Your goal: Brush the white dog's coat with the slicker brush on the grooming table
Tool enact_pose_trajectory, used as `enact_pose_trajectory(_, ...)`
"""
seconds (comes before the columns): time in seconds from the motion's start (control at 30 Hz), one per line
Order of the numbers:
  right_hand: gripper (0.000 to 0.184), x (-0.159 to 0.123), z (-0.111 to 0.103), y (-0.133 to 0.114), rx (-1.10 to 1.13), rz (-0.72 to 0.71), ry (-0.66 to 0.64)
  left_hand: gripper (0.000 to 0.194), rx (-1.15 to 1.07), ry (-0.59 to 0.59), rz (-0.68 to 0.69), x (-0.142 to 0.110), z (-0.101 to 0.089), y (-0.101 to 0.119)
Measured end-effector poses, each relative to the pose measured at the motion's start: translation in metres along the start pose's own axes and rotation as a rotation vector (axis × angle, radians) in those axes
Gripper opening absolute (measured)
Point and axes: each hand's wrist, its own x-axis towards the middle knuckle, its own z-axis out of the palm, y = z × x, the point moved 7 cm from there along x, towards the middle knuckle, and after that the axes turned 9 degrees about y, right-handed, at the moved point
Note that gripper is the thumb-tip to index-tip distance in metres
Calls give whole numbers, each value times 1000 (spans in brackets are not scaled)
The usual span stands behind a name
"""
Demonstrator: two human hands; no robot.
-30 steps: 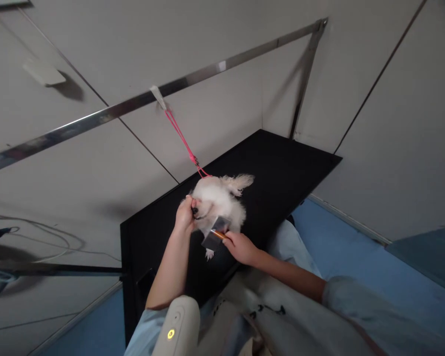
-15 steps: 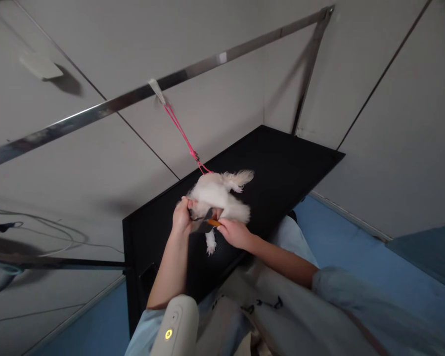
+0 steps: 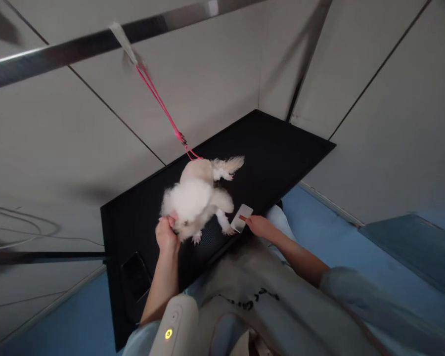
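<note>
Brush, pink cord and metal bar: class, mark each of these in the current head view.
Brush [image 3: 240, 225]: head view, on its flat, pale head.
Pink cord [image 3: 160, 100]: head view, midway along its strands.
Metal bar [image 3: 74, 52]: head view, on its shiny face.

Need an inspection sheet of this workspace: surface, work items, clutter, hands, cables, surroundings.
Surface: black table, textured top.
Job's things: white dog on the table; flat-headed brush beside its paw; pink loop runs from the dog up to a metal bar.
Clutter: dark rectangular item near the table's left end.
Hands: left hand grips the dog's head; right hand holds the brush handle.
Cables: pale cables, left, by the wall.
Surroundings: grey wall, blue floor.
</note>
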Motion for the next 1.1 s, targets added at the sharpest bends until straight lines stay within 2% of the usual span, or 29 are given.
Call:
enact_pose_trajectory(0.03, 45, -6, 3, 2, 2, -30, -16, 51, 67, 15, 24, -8, -7, -9)
enact_pose_trajectory(0.1, 47, -11, -1, -12, 62, -150, 10, 46, 211, 33, 79, -24, -18, -29)
enact_pose_trajectory(0.17, 45, -2, -12, -35, 127, -272, 69, 41, 339, 37, 132, -39, -27, -50)
enact_pose_trajectory(0.2, 42, 8, -17, -43, 126, -284, 98, 38, 383, 37, 156, -45, -32, -59)
enact_pose_trajectory(0.3, 41, 38, -15, -39, -37, -179, 33, 31, 460, 33, 237, -64, -49, -74)
enact_pose_trajectory(0.4, 43, 43, -7, -16, -170, -120, -30, 19, 491, 115, 372, -85, -58, -60)
enact_pose_trajectory(0.47, 43, 34, -5, -2, -215, -112, -28, 23, 473, 77, 431, -99, -41, -43)
enact_pose_trajectory(0.5, 44, 28, -5, 2, -232, -111, -23, 21, 438, -26, 436, -104, -21, -37)
enact_pose_trajectory(0.57, 44, 19, -8, 5, -254, -108, -13, 17, 374, -403, 378, -112, 36, -35)
enact_pose_trajectory(0.6, 44, 16, -11, 6, -258, -103, -8, 18, 370, -524, 345, -114, 62, -36)
enact_pose_trajectory(0.63, 43, 15, -14, 7, -257, -96, -4, 18, 371, -583, 302, -112, 83, -39)
enact_pose_trajectory(0.7, 42, 13, -23, 13, -249, -72, -9, 13, 394, -618, 167, -101, 111, -53)
enact_pose_trajectory(0.77, 42, 10, -34, 24, -253, -39, -4, 25, 424, -590, 40, -87, 122, -68)
enact_pose_trajectory(0.87, 45, 3, -50, 34, -274, 32, 45, 35, 450, -601, -30, -68, 122, -77)
enact_pose_trajectory(0.93, 46, 0, -53, 20, -220, -32, 51, 33, 439, -719, -85, -61, 122, -77)
enact_pose_trajectory(1.03, 42, 3, -48, -16, -86, -287, -9, 25, 400, -925, -208, -54, 121, -73)
enact_pose_trajectory(1.1, 40, 14, -51, -21, -105, -296, 1, 16, 410, -987, -295, -49, 117, -72)
